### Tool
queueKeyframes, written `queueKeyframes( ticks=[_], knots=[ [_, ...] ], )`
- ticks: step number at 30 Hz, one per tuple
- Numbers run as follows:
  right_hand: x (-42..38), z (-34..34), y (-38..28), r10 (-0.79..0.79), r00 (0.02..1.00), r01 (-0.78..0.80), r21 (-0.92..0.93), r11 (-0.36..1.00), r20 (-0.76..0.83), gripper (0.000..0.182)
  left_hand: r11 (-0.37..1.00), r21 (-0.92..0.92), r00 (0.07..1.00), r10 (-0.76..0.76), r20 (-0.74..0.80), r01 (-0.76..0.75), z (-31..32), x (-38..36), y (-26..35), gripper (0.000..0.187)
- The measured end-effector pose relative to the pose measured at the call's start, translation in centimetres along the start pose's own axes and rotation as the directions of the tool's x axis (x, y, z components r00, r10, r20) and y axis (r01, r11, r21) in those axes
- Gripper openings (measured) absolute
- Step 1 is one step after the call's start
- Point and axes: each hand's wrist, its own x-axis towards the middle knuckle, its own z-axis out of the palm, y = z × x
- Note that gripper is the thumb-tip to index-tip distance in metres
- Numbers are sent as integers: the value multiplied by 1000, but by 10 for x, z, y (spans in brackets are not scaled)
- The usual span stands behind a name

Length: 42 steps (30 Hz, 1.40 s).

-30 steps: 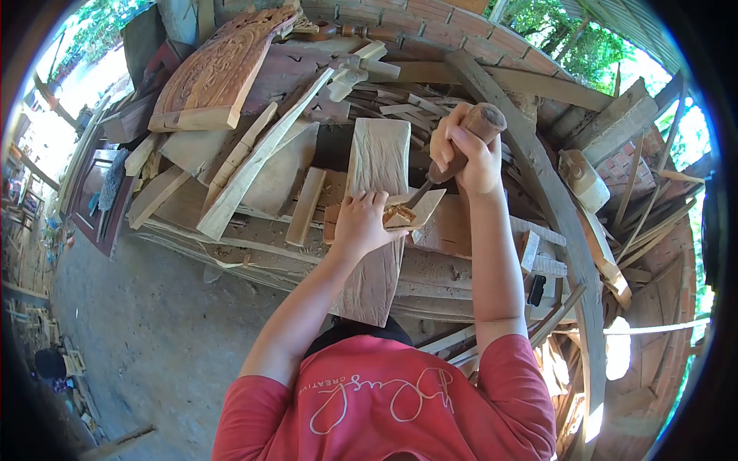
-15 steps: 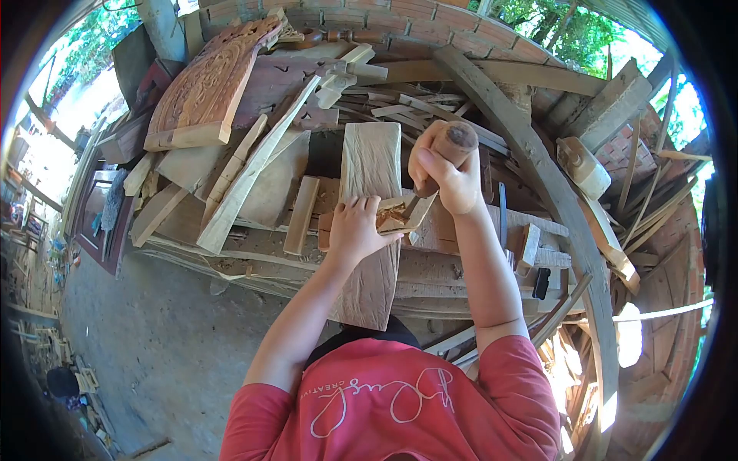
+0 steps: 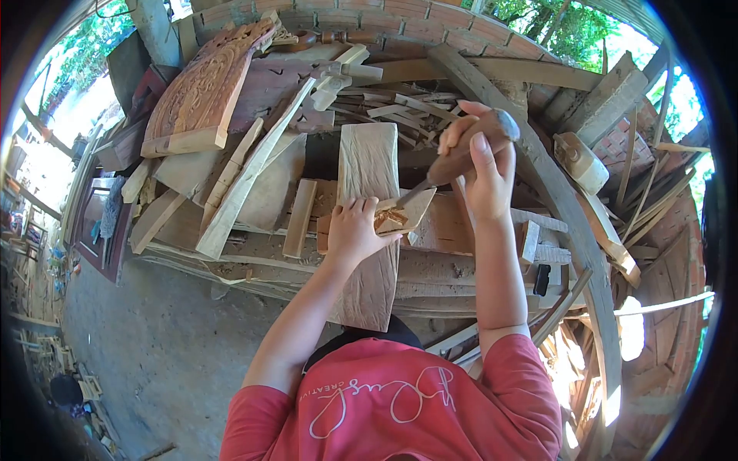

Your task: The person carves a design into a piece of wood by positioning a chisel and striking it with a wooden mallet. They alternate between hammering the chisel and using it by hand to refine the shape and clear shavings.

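My left hand (image 3: pixel 355 229) grips the left part of a small wooden piece (image 3: pixel 413 213) lying across an upright-running board (image 3: pixel 369 161). The piece has a rough hollow with loose chips. My right hand (image 3: pixel 484 165) is wrapped round the thick wooden handle of a chisel (image 3: pixel 470 146), up and to the right of the piece. Its metal blade slants down to the left, with its tip at the hollow, close to my left fingers.
Behind are stacked timber (image 3: pixel 430 292) and scrap strips (image 3: pixel 407 104). A carved panel (image 3: pixel 201 92) leans at the back left. A long curved beam (image 3: pixel 550 180) and a plastic container (image 3: pixel 581 163) stand on the right. A small block (image 3: pixel 300 219) lies left of the board.
My right hand has moved right and tilted the chisel's handle from steep to a lower slant. My left hand has hardly moved.
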Motion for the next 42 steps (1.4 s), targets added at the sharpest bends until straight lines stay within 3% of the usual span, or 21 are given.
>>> queueKeyframes(
  ticks=[4, 7, 11, 17, 24, 30, 31, 34, 38, 42],
  knots=[
    [-14, -9, 2, -52, 998, 50, -64, 997, -37, 29, 999, 0, 999, -48, -13, 48, 0, 2, 3, 75],
    [-17, -8, 4, -118, 975, 109, -57, 992, -191, 18, 998, -8, 998, -56, 17, 56, -3, 2, 4, 73],
    [-15, -6, 7, -124, 928, 92, -105, 990, -350, 10, 998, -11, 998, -58, 11, 58, -1, 2, 3, 72],
    [-14, -8, 10, -158, 890, 85, -186, 979, -428, 11, 999, -8, 999, -44, -24, 43, 0, 1, 2, 71],
    [-14, -1, 9, -114, 924, 46, -189, 981, -365, 13, 999, -9, 998, -35, -48, 35, 4, 1, 1, 71],
    [-22, 25, 15, -113, 957, -15, -433, 901, -268, 22, 1000, -10, 997, -28, -65, 28, 1, 0, 3, 69],
    [-25, 31, 11, -49, 963, -73, -433, 899, -264, 27, 1000, -2, 997, -24, -77, 24, 1, 0, 3, 67],
    [-31, 37, 15, -114, 966, -26, -526, 850, -233, 31, 999, -18, 998, -36, -60, 35, 2, 1, 3, 72],
    [-25, 41, 18, -121, 957, -29, -504, 863, -263, 33, 1000, -12, 997, -20, -81, 19, 3, 0, 2, 71],
    [-15, 35, 21, -126, 943, -39, -479, 877, -308, 29, 996, 21, 988, -88, 130, 87, -13, 1, 11, 87]
  ],
)
